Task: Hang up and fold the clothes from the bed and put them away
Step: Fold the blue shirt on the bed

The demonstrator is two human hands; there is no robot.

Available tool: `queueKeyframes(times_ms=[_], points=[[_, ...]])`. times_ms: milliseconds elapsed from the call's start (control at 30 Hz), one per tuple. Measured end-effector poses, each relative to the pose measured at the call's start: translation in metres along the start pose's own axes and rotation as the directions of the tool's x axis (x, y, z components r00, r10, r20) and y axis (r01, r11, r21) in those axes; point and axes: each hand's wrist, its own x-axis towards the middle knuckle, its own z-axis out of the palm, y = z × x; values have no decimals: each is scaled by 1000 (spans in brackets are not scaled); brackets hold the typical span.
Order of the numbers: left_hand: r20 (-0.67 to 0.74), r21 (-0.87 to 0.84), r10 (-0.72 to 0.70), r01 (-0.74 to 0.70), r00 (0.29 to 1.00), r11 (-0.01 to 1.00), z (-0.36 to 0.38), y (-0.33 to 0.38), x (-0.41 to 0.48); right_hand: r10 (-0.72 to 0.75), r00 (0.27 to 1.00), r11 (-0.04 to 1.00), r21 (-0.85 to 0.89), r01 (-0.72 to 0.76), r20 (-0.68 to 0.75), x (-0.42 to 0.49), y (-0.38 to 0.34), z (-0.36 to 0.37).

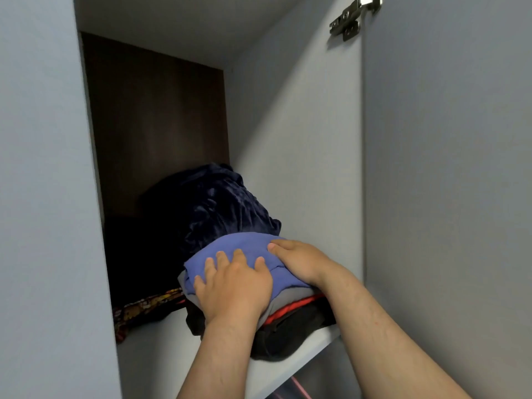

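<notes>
A folded blue garment [244, 246] lies on top of a stack of folded clothes [288, 326] on a white wardrobe shelf [161, 355]. The stack shows grey, red and black layers under it. My left hand [233, 286] presses flat on the blue garment's front, fingers spread and straight. My right hand [296, 260] rests on the garment's right side, thumb stretched across the top. Behind the stack sits a crumpled dark navy velvet bundle [218, 208].
A patterned red and yellow cloth [144, 309] lies at the shelf's left front. The compartment has a dark brown back panel [155, 125] and white side walls. The open door [446, 168] stands at right, with a metal hinge [352, 17] above.
</notes>
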Motion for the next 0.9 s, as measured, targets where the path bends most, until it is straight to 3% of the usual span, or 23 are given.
queueKeyframes(times_ms=[133, 367, 567, 667, 800, 900], points=[[-99, -25, 59, -61, 993, 998, -3, 0, -15, -94, 954, 995, 3, 99, -286, -30, 4, 2], [-294, -65, 293, -325, 910, 944, -7, -20, -80, -147, 874, 989, -43, 143, -463, -112, 16, 22], [-185, 99, 450, -439, 874, 893, -4, -61, -118, -215, 832, 976, -137, 168, -512, -169, 26, 48], [-208, 202, 549, -513, 810, 834, 6, -78, -134, -240, 829, 969, -182, 170, -506, -186, 34, 67], [-336, 131, 636, -634, 695, 762, 18, -101, -158, -306, 799, 949, -234, 212, -518, -203, 46, 95], [-365, 15, 646, -689, 670, 724, 28, -119, -184, -373, 749, 927, -264, 268, -548, -219, 61, 115]])
